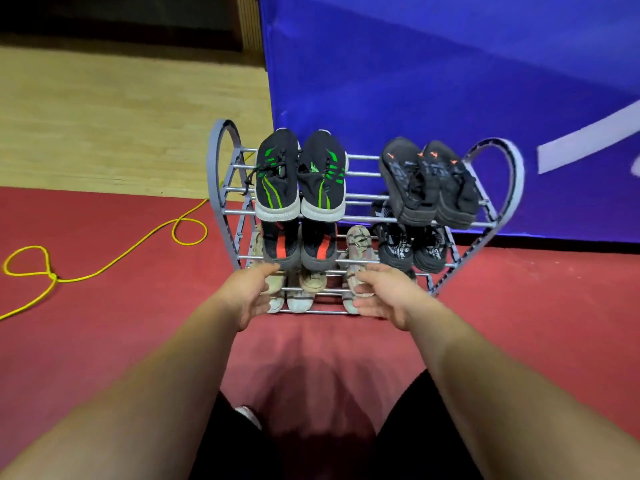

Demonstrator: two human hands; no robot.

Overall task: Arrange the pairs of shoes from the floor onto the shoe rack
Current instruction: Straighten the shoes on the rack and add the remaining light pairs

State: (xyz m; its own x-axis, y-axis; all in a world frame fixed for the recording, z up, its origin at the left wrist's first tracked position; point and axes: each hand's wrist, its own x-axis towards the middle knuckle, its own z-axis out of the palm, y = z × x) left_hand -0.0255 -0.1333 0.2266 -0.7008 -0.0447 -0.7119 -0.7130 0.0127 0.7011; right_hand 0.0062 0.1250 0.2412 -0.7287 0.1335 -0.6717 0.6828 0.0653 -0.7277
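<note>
Hands first: left hand (251, 292) and right hand (384, 294) hover released, holding nothing, near the shoe rack (221, 174), so I'd nudge the beige shoes (304, 296) on its lowest tier together gently, keeping toes level.

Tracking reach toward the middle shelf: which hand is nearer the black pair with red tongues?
Left. The left hand is just below the toes of the red-tongued pair; the right hand is farther right, at the camouflage shoe.
</note>
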